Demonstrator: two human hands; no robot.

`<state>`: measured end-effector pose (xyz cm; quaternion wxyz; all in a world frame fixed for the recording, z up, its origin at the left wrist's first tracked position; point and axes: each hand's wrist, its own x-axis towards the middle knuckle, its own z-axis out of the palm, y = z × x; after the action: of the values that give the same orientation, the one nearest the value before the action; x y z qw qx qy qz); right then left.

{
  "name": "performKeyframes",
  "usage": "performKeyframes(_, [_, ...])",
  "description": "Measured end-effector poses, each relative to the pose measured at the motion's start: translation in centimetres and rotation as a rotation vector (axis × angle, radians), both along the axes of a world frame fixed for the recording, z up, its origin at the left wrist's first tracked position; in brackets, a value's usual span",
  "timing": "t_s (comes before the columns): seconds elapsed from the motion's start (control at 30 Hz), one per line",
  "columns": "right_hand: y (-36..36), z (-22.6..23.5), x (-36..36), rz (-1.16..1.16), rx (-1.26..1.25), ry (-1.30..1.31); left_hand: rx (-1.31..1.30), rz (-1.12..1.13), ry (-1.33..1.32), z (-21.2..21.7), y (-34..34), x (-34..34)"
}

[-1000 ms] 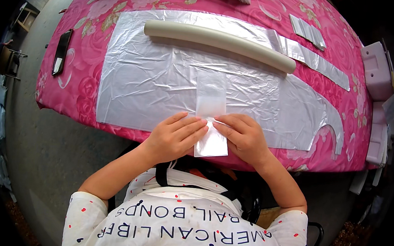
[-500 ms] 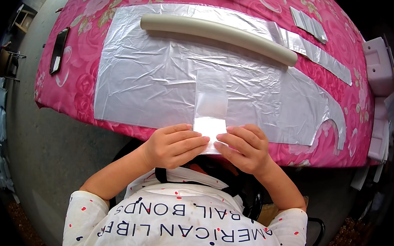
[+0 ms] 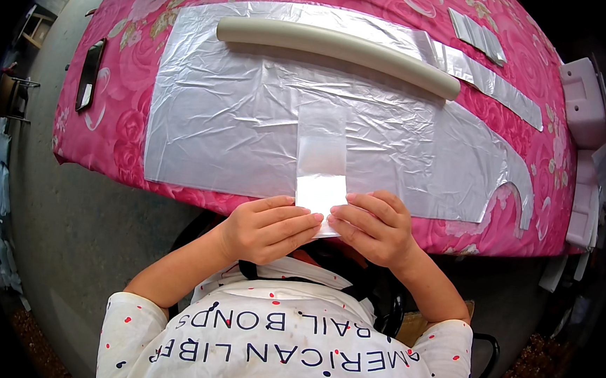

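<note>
At the table's near edge, my left hand [image 3: 269, 229] and my right hand [image 3: 376, 228] face each other, both closed on the near end of a narrow folded strip of clear plastic film [image 3: 322, 159]. Fingers and thumbs press the strip from its two sides, and bright glare covers the part just beyond the fingertips. Its far end rests on a large wrinkled plastic sheet [image 3: 209, 126] spread over the table. Across the back of this sheet lies a long pale roller tube [image 3: 327, 44], apart from my hands.
A pink floral cloth [image 3: 126, 152] covers the table. A dark phone-like object [image 3: 90, 76] lies at the left. Back right are a folded plastic bundle [image 3: 476, 37] and a long plastic strip [image 3: 496, 89]. White foam boxes [image 3: 581, 103] stand beyond the right edge.
The strip's far part has shifted slightly left, and its bright glare patch reaches a little farther away from me. Both hands keep their hold, nearly in place.
</note>
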<state>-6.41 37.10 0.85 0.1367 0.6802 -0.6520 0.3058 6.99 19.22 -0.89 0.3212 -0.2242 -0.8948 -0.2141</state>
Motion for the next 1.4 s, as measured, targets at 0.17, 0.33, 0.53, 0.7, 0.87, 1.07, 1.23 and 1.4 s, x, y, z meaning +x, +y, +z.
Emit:
performKeyframes(0.17, [-0.1,0.2,0.1,0.028,-0.018,0.0,0.002,-0.001,0.011,-0.1,0.0,0.1])
performKeyframes(0.33, [-0.1,-0.2,0.0,0.025,0.007,-0.051,0.004,0.011,0.007,-0.1,0.1,0.2])
performKeyframes(0.53, [0.1,-0.2,-0.2,0.059,0.023,-0.002,0.009,0.015,0.013,-0.1,0.1,0.3])
performKeyframes(0.7, [0.0,-0.4,-0.1,0.083,0.063,-0.097,0.0,0.012,0.009,0.0,-0.1,0.4])
performKeyframes(0.87, [-0.4,-0.6,-1.0,-0.028,0.132,-0.12,0.016,0.018,0.005,0.0,0.0,0.5])
performKeyframes(1.07, [-0.5,-0.6,-1.0,-0.002,0.14,-0.045,0.005,-0.002,-0.09,0.0,-0.6,0.3])
performKeyframes(1.23, [-0.1,-0.3,-0.5,-0.014,0.162,-0.007,-0.102,0.093,-0.234,-0.4,-1.4,0.3])
performKeyframes(1.4, [-0.2,-0.4,-0.5,-0.005,0.171,-0.04,-0.111,0.106,-0.199,-0.8,-1.2,0.4])
